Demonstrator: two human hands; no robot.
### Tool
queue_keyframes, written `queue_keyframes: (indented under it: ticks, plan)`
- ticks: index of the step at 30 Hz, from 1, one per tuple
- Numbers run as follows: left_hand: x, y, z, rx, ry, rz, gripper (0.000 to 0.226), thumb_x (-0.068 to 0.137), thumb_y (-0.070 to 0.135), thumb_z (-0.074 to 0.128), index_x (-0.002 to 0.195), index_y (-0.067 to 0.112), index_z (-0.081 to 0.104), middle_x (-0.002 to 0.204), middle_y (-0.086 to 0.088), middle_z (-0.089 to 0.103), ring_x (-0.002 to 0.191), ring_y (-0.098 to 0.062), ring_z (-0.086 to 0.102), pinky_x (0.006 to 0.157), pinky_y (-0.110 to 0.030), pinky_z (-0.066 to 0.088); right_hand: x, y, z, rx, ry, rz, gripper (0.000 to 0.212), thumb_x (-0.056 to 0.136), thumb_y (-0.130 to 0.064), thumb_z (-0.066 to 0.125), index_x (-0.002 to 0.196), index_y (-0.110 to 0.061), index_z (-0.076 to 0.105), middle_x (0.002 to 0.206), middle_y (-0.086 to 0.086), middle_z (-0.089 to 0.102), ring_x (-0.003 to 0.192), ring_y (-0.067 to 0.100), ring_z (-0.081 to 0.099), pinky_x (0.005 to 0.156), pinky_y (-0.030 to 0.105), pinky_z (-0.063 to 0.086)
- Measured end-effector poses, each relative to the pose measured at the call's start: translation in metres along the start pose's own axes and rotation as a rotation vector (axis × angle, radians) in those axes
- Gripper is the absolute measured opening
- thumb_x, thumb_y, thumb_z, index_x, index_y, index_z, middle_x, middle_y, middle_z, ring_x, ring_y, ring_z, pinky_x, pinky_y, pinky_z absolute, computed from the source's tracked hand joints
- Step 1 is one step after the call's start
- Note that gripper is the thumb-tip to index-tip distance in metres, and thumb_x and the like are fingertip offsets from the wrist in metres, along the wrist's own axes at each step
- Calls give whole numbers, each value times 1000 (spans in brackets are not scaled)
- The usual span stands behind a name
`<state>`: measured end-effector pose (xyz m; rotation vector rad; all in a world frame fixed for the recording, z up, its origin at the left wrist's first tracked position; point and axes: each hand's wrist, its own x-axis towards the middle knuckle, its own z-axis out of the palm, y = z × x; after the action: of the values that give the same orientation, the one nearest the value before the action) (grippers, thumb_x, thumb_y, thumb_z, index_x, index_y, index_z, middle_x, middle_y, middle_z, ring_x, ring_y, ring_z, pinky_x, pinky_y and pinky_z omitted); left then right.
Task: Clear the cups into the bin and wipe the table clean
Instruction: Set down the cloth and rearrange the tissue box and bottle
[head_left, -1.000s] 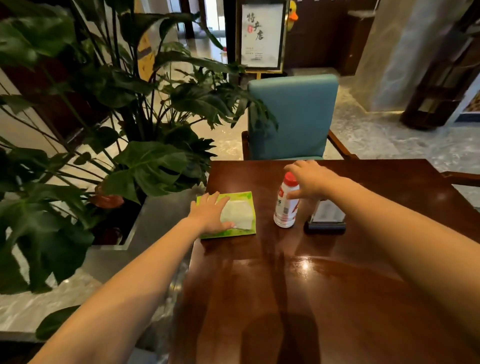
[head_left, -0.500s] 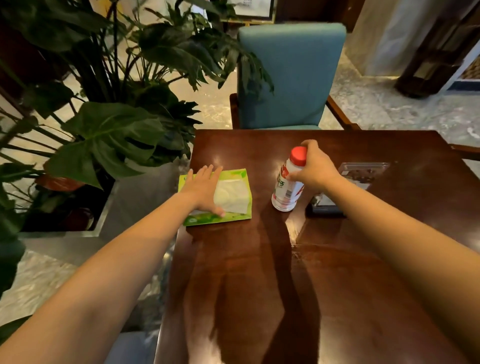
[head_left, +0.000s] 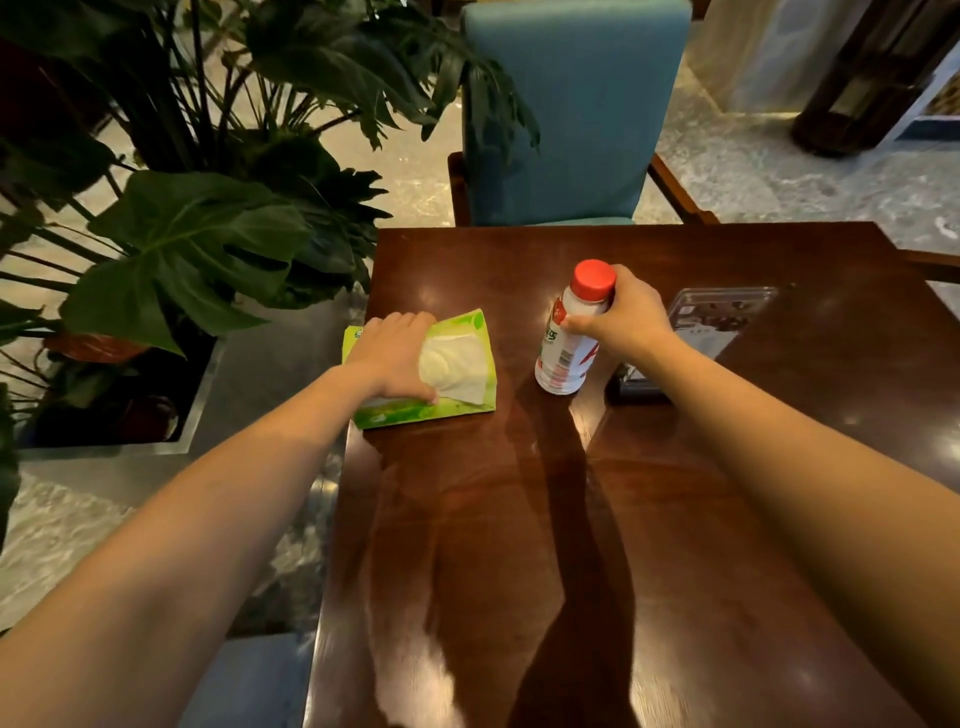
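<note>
A white drink bottle (head_left: 563, 345) with a red cap stands on the dark wooden table (head_left: 519, 519). My right hand (head_left: 626, 317) is wrapped around its upper part, just below the cap. A green tissue pack (head_left: 460, 364) with a white tissue showing lies at the table's left edge. My left hand (head_left: 397, 353) curls over the pack's left side, fingers bent down onto it and thumb at its near edge. No cup or bin shows in the head view.
A clear acrylic sign stand (head_left: 706, 322) on a dark base sits right behind the bottle. A teal chair (head_left: 566, 109) faces the table's far side. Large potted plants (head_left: 197, 234) in a metal planter crowd the left edge.
My left hand went from lying flat on the tissue pack to curling around its left side. My right hand slid from the bottle's cap to its neck. The camera tilted down.
</note>
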<state>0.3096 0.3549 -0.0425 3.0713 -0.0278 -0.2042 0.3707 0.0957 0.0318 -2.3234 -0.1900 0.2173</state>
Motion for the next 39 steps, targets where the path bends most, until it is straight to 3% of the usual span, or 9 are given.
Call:
queue_keyframes:
  ticks: [10,16,23,26,29,32,36,39]
  plan:
    - [-71,23,-17,25,47,57,99,48,59,78,129,17,38,119,-6,57,109,-28,52,92,-43,38,-65,-5,-8,-56,-4,-126,63,69,-25,80,123,-10,50,125,11,60,113,27,56,84,29,41]
    - [-135,36,-5,-23,24,42,99,48,59,77,129,20,36,121,-2,55,110,-26,51,95,-41,36,-120,4,-6,-78,-75,-156,65,69,-24,80,124,-10,49,124,11,61,113,28,58,93,39,48]
    - [-162,56,11,-43,7,5,98,47,59,78,128,21,39,119,-1,58,106,-25,54,92,-39,40,-158,13,-2,-67,-98,-157,59,69,-25,77,120,-10,52,118,10,64,108,28,60,91,43,50]
    - [-166,60,17,-28,-18,36,103,48,61,78,133,22,35,125,-1,55,112,-25,52,98,-40,37,-167,19,2,-71,-110,-165,62,69,-27,77,124,-11,51,119,10,64,109,27,60,93,44,49]
    - [-169,61,17,17,-57,31,113,49,65,76,140,22,25,138,-2,46,126,-25,42,109,-42,28,-171,24,5,-52,-117,-171,62,70,-26,76,125,-12,50,119,10,65,109,27,60,93,44,49]
    - [-171,63,13,28,-193,-1,133,48,67,76,148,21,2,157,-6,16,144,-26,14,116,-51,4,-171,27,5,3,-142,-172,61,71,-24,76,124,-13,49,120,8,63,109,25,59,93,41,50]
    - [-170,71,2,24,-375,1,141,48,69,75,145,25,-18,158,-7,-18,145,-25,-17,114,-53,-10,-170,28,2,49,-233,-173,64,72,-19,77,127,-14,45,124,7,59,109,22,57,88,30,46]
    - [-165,76,-9,-72,-446,63,135,53,71,72,145,28,-18,157,-5,-22,143,-25,-22,114,-54,-11,-165,30,-11,38,-402,-198,73,71,-10,77,134,-11,40,133,10,52,121,24,51,103,38,43]
